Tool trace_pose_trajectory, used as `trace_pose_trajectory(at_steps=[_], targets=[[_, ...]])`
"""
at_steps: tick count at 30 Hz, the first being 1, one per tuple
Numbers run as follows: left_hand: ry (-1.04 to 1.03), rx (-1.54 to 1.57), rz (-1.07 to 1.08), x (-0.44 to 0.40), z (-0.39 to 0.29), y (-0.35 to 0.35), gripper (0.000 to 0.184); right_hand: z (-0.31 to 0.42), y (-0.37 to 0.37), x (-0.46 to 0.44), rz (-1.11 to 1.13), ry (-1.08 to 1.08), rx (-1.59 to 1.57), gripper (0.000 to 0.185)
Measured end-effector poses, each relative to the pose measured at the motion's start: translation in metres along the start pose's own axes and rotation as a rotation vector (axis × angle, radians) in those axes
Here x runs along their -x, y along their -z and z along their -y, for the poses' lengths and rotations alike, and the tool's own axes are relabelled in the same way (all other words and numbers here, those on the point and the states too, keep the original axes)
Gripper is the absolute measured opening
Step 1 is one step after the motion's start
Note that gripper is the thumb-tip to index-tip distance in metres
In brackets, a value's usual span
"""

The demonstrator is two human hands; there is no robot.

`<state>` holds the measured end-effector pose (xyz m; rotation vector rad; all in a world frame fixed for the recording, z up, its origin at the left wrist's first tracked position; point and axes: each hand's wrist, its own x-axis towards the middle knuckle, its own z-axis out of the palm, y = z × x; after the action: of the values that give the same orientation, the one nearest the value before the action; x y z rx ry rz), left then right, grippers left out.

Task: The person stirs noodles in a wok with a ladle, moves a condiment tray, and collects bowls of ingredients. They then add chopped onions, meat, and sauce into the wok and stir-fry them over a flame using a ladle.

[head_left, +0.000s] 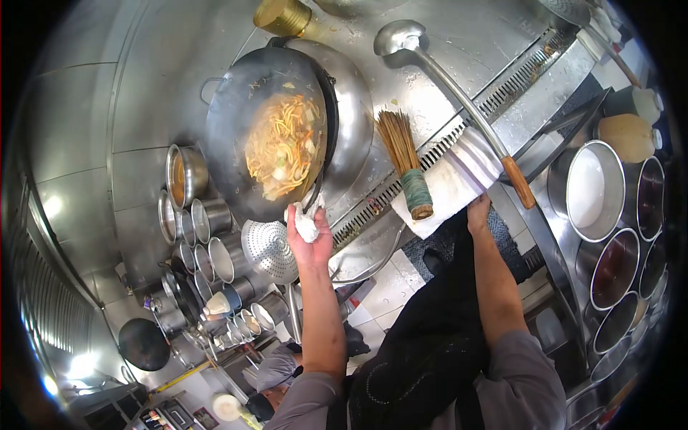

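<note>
My left hand [311, 240] is closed round a white cloth [307, 221] at the near edge of a dark wok [228, 154]. In the tilted wok lie steaming noodles [287, 143] with bits of vegetable. My right hand [479, 212] is at the edge of a white towel [455, 175] on the counter front; its fingers are mostly hidden. On that towel rests the green-bound end of a bamboo brush [414, 188]. A steel ladle [459, 93] with a wooden handle lies across the counter to the right of the brush.
A perforated strainer [269, 251] sits left of my left forearm, near several steel pots [209, 219]. Large steel containers [596, 190] stand at the right. A brass-coloured can [282, 17] is behind the wok. Another person [276, 373] is at the lower left.
</note>
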<state>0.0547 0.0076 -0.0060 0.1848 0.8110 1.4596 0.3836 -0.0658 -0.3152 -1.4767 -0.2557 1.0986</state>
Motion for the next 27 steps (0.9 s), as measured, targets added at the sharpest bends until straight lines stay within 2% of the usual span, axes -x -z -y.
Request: trace_pose_trajectory(at_steps=[3, 9, 13, 15, 16, 19, 22, 27], targets=[[0.013, -0.038, -0.061, 0.003, 0.002, -0.014, 0.030, -0.006, 0.002, -0.003, 0.019, -0.020, -0.030, 0.028], [-0.016, -0.033, -0.036, 0.003, 0.003, -0.011, 0.030, -0.011, 0.000, -0.004, -0.049, -0.057, 0.011, 0.031], [-0.028, -0.015, -0.081, 0.003, 0.005, -0.013, 0.030, -0.012, 0.005, -0.003, 0.007, -0.113, -0.073, 0.035], [-0.016, 0.061, 0.047, 0.002, 0.003, -0.007, 0.038, -0.009, 0.007, -0.003, 0.022, -0.159, -0.124, 0.037], [-0.009, 0.057, 0.046, 0.002, 0.003, -0.007, 0.038, -0.001, 0.006, 0.000, 0.017, -0.196, -0.130, 0.039], [0.032, 0.095, 0.017, 0.002, 0.000, -0.014, 0.041, 0.004, -0.001, 0.006, 0.005, -0.242, -0.154, 0.042], [0.016, 0.133, -0.050, 0.004, -0.007, -0.020, 0.037, 0.000, 0.002, 0.005, 0.006, -0.255, -0.160, 0.043], [0.138, 0.267, 0.024, 0.008, -0.018, -0.027, 0.039, 0.007, 0.001, 0.007, 0.052, -0.258, -0.156, 0.045]])
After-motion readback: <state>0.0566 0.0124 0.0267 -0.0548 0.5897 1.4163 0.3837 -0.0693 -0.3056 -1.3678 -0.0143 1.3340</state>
